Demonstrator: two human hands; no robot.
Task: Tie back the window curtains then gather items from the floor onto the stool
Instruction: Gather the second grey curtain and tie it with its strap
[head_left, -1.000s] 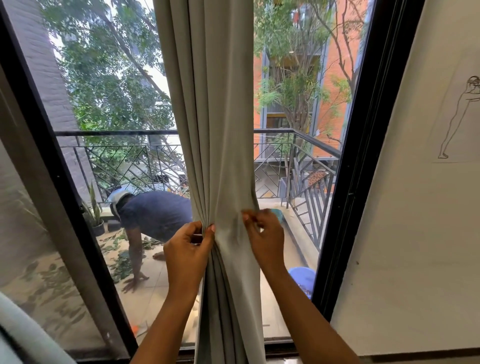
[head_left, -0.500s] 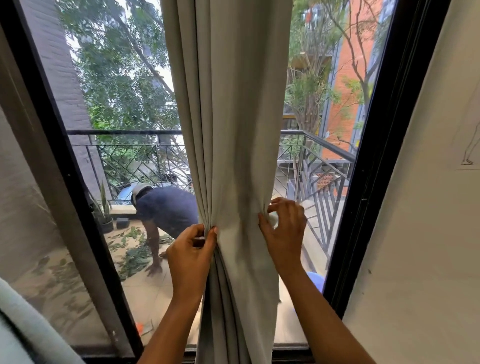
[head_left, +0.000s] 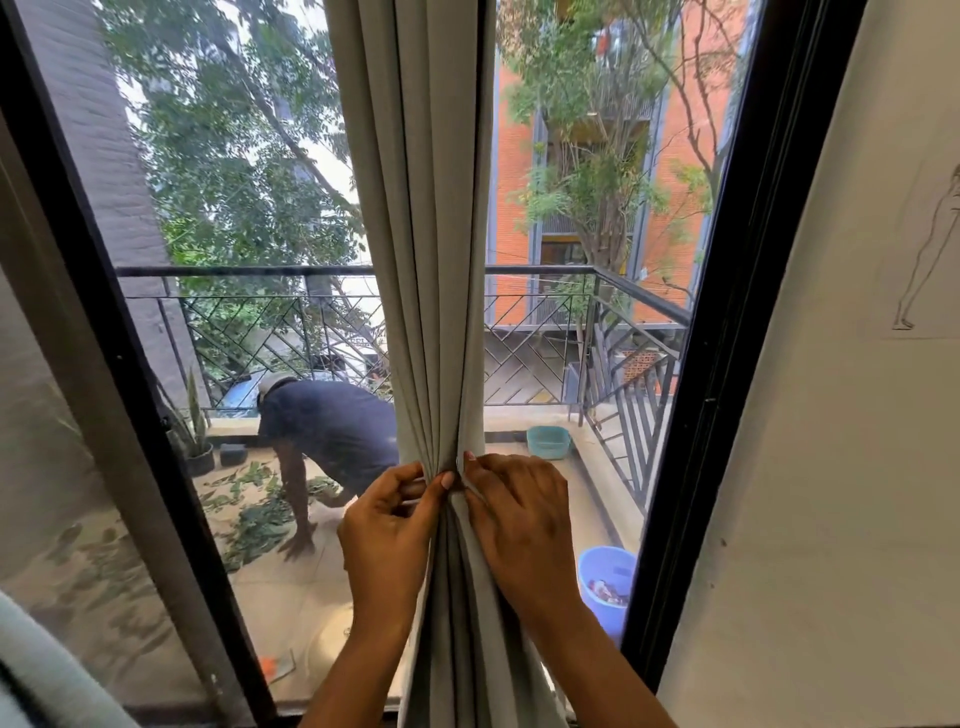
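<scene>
The curtain (head_left: 426, 234) hides half the stooping person (head_left: 327, 421).

a home: curtain (head_left: 426, 234) at a window, balcony railing (head_left: 545, 332) outside.

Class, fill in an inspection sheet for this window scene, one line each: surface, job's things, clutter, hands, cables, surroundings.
Surface: nothing seen.
Job's things: curtain gathered into one narrow bunch, hanging in front of the glass.
Clutter: nothing seen indoors.
Hands: left hand and right hand pinch the curtain's folds side by side.
Cables: nothing seen.
Surroundings: black window frame; outside, a balcony with a railing, a person bent over leaves, a blue bucket, a teal tub and a potted plant; a drawing on the wall at right.
</scene>
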